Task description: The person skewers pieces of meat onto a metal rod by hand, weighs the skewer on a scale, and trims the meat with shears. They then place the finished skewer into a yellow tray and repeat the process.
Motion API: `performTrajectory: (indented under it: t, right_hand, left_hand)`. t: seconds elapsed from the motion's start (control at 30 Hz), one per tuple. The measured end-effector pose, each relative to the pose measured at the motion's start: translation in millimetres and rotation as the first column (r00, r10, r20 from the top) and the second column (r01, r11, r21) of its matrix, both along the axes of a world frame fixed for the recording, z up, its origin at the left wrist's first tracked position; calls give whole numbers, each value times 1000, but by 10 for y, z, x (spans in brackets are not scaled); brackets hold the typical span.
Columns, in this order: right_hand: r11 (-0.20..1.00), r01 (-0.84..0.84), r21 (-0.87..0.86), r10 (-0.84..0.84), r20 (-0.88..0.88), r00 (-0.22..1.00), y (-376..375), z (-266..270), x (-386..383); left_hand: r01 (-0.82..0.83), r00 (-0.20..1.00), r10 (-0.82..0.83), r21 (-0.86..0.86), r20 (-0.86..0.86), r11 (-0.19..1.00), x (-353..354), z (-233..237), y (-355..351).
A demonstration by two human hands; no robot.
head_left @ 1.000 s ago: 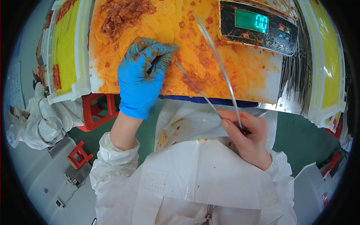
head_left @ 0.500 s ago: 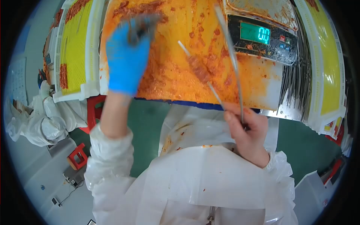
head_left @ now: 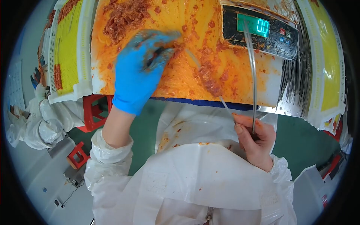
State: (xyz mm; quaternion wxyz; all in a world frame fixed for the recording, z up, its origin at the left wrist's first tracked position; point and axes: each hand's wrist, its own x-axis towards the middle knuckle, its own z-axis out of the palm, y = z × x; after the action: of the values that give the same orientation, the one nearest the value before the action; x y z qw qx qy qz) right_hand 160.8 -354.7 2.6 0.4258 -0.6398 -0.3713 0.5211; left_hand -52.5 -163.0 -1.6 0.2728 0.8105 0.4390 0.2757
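Observation:
My left hand [head_left: 144, 65], in a blue glove smeared with marinade, is above the board with its fingers curled, slightly blurred. A small lump of red meat [head_left: 177, 49] shows at its fingertips. My bare right hand [head_left: 258, 140] is closed at the board's front edge. Between its thumb and forefinger is the lower end of a thin skewer [head_left: 226, 105] threaded with meat [head_left: 209, 80], slanting up toward my left hand. Long metal skewers [head_left: 252, 71] also stand up from the same fist, reaching over the scale [head_left: 230, 26].
A heap of meat [head_left: 123, 20] lies at the back left of the orange-stained board [head_left: 187, 90]. Loose metal skewers [head_left: 294, 71] lie right of the scale, which reads 0.0. Yellow-lined trays [head_left: 67, 48] flank both sides. A red stool [head_left: 93, 112] and a co-worker's white sleeve [head_left: 48, 120] are left.
My left hand has moved from the meat heap rightward and down toward the skewer, uncovering the heap. My right hand has shifted slightly right and down with the skewers.

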Motion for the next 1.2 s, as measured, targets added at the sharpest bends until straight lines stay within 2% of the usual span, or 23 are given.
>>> performTrajectory:
  t: [0.1,0.2,0.33,0.43,0.53,0.67,0.73,0.83,0.9,0.97,1.07,1.17,1.2]
  right_hand:
    - [999,-42,-17,42,4,999,55,-33,-35]
    - [998,-58,-34,59,19,998,142,-67,-146]
    - [996,-75,-37,77,54,996,136,-28,-70]
    - [985,-84,153,78,45,996,52,-210,-43]
    - [984,-69,165,59,66,996,24,-258,-65]
    - [997,-67,49,59,147,987,175,-112,-157]
    - [997,-37,62,29,123,992,240,-61,-179]
    - [973,-114,201,61,255,965,448,-65,-273]
    - [975,-45,220,6,173,985,402,-99,-260]
    - [980,-28,198,4,122,992,366,-109,-251]
    - [990,-50,135,38,87,995,345,-58,-150]
    - [999,-24,44,24,5,1000,199,-10,-54]
    - [999,-20,27,20,4,1000,185,-13,-48]
  left_hand:
    - [16,995,-20,-48,-93,999,15,22,83]
    - [22,1000,-21,-63,10,998,-85,-136,166]
    - [4,998,-4,-7,-56,1000,59,-17,55]
    - [3,999,1,90,-40,996,43,-78,50]
    - [12,1000,-11,99,-15,995,50,-116,32]
    - [-5,999,9,120,-35,993,70,-77,3]
    - [-3,1000,7,129,-25,992,58,-77,19]
    - [-15,998,22,99,-65,995,44,-52,107]
    - [-73,985,88,101,-147,992,-72,-42,432]
    - [-176,966,226,332,-121,927,-62,83,867]
    - [-72,929,109,116,-353,991,-63,-5,1307]
    - [100,945,-140,-144,-297,985,-11,204,676]
    - [86,943,-117,-112,-311,990,-59,208,546]
